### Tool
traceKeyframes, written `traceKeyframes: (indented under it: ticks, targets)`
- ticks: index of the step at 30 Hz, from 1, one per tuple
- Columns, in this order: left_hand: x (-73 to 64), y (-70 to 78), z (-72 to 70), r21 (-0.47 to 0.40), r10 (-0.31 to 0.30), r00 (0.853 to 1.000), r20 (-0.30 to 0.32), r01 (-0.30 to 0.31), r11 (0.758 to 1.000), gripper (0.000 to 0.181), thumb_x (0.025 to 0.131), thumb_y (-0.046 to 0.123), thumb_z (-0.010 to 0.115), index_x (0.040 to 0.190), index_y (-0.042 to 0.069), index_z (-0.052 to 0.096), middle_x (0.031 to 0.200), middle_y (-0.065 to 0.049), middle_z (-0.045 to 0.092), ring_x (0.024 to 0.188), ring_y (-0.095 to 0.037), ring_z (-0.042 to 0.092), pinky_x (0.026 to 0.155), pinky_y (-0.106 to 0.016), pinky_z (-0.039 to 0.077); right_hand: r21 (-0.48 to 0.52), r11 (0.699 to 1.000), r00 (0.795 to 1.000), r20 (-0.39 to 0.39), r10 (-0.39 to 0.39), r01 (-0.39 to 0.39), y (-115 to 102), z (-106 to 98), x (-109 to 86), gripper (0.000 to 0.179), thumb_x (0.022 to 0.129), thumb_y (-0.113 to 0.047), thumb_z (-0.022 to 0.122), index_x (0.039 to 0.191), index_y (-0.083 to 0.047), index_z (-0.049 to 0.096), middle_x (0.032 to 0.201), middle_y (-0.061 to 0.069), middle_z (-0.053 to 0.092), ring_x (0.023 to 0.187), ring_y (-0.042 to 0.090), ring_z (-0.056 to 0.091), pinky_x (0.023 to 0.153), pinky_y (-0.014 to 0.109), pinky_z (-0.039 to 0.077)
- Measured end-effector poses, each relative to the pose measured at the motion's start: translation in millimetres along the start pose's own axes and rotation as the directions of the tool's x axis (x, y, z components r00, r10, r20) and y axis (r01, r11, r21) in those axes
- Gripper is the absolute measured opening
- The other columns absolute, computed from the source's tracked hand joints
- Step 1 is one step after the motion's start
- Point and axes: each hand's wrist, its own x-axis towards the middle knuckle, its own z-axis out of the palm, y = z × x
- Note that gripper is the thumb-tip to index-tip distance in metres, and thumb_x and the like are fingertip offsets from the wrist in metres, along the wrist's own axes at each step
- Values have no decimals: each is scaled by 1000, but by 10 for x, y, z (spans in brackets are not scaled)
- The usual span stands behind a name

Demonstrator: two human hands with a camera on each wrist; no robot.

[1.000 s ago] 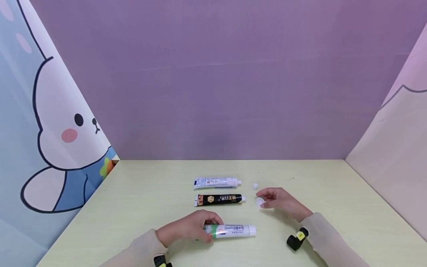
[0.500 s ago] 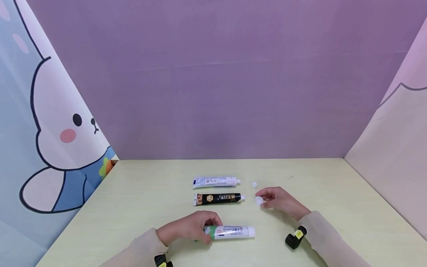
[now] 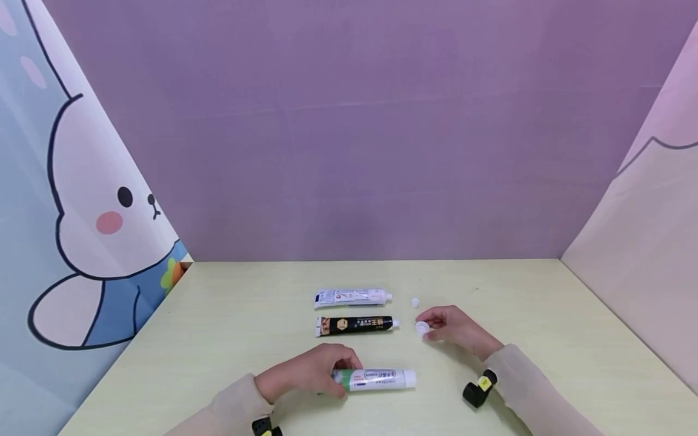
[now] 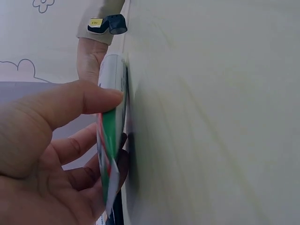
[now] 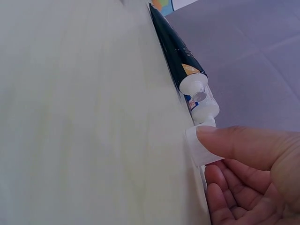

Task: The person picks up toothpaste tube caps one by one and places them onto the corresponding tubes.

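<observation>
My left hand (image 3: 313, 369) grips a white and green toothpaste tube (image 3: 384, 379) near its flat end, thumb on the near side and fingers behind. Its white capped end points right; in the left wrist view the tube (image 4: 111, 124) stands on edge along the tabletop. Farther right, my right hand (image 3: 458, 330) pinches a round white cap (image 5: 200, 147) between thumb and fingers, low at the tabletop. Left of that cap lies a black toothpaste tube (image 3: 357, 325), its bare white nozzle towards it. Behind is a white and lilac tube (image 3: 351, 297), also without a cap.
A second, smaller white cap (image 3: 415, 302) lies behind my right hand, to the right of the lilac tube's nozzle. The pale wooden table (image 3: 245, 290) ends at a purple backdrop (image 3: 349, 133), with printed cloth at both sides.
</observation>
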Motion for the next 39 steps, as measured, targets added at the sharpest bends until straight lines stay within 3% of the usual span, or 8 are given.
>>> traceKeyframes:
  ticks: [9, 17, 39]
  targets:
    - [32, -1, 22, -35, -23, 999, -24, 23, 999, 34, 69, 1, 76, 95, 19, 65, 88, 12, 60, 79, -5, 52, 76, -23, 41, -65, 996, 997, -53, 57, -60, 4, 41, 35, 31, 74, 2, 74, 104, -4, 68, 96, 3, 62, 86, 16, 51, 76, 29, 43]
    - [47, -14, 15, -78, -42, 999, -15, 41, 996, 31, 71, 2, 76, 95, 19, 67, 89, 12, 61, 80, -7, 52, 77, -24, 41, -47, 999, 1000, -9, 9, -10, 26, 6, 32, 30, 75, 0, 73, 104, -2, 66, 95, 4, 62, 85, 16, 50, 73, 26, 43]
    - [57, -43, -51, -100, 22, 1000, -16, -23, 995, 23, 75, 11, 76, 97, 16, 68, 90, 11, 63, 84, -6, 55, 79, -23, 44, 4, 1000, 1000, 3, 0, 0, 7, 6, 8, 25, 76, -3, 73, 100, 0, 64, 90, 5, 63, 82, 17, 53, 73, 27, 44]
